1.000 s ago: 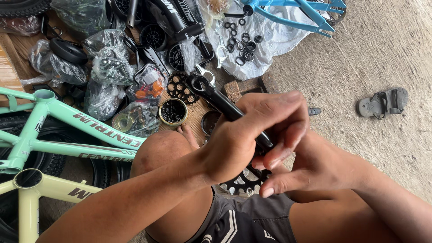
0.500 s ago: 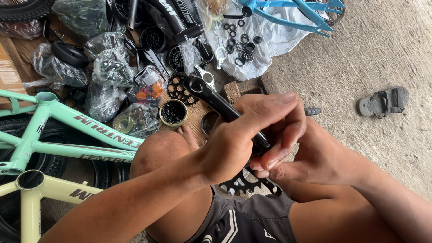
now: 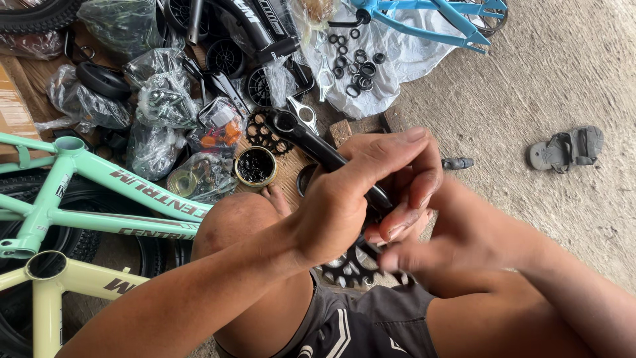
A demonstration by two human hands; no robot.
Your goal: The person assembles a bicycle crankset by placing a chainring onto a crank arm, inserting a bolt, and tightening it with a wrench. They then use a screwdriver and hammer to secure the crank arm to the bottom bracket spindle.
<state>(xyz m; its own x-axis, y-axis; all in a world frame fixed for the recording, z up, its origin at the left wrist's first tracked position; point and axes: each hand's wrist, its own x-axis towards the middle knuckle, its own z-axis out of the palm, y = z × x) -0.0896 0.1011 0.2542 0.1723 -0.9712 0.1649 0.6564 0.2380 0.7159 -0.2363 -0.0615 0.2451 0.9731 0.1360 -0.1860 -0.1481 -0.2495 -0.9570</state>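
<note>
Black metal crank arm (image 3: 318, 147), long and smooth, is gripped by the left hand (image 3: 358, 199); the right hand (image 3: 457, 238) pinches at its lower end above one toothed chainring (image 3: 351, 265). At ten o'clock, one round grease tin (image 3: 256, 166). Three bike frames: mint (image 3: 99, 192), yellow (image 3: 46, 292), blue (image 3: 430, 20). One grey sandal (image 3: 566, 147) at two o'clock on rough concrete floor (image 3: 563, 66).
</note>
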